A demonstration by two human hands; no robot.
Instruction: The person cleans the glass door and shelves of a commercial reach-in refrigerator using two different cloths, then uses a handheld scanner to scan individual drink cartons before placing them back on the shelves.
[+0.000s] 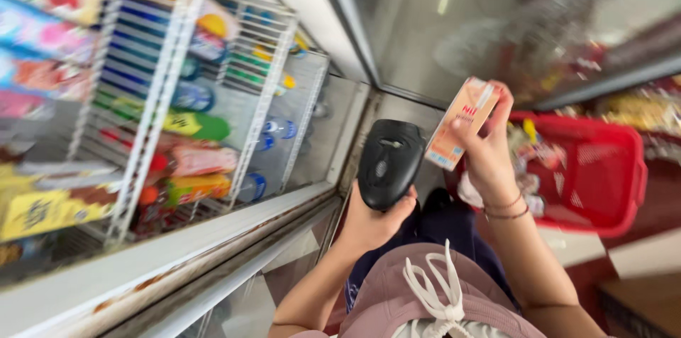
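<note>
The left hand (372,221) has its fingers wrapped around a black scanner (389,162). The right hand (489,150) pinches a small orange carton (460,125), just right of the scanner, near a red basket (610,168).

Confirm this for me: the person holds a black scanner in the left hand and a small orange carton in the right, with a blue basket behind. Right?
Not quite. The head view shows the basket is red, not blue. The left hand does hold the black scanner, and the right hand the orange carton.

I count one black handheld scanner (389,163), one small orange carton (461,124), one red shopping basket (610,168), two hands.
</note>
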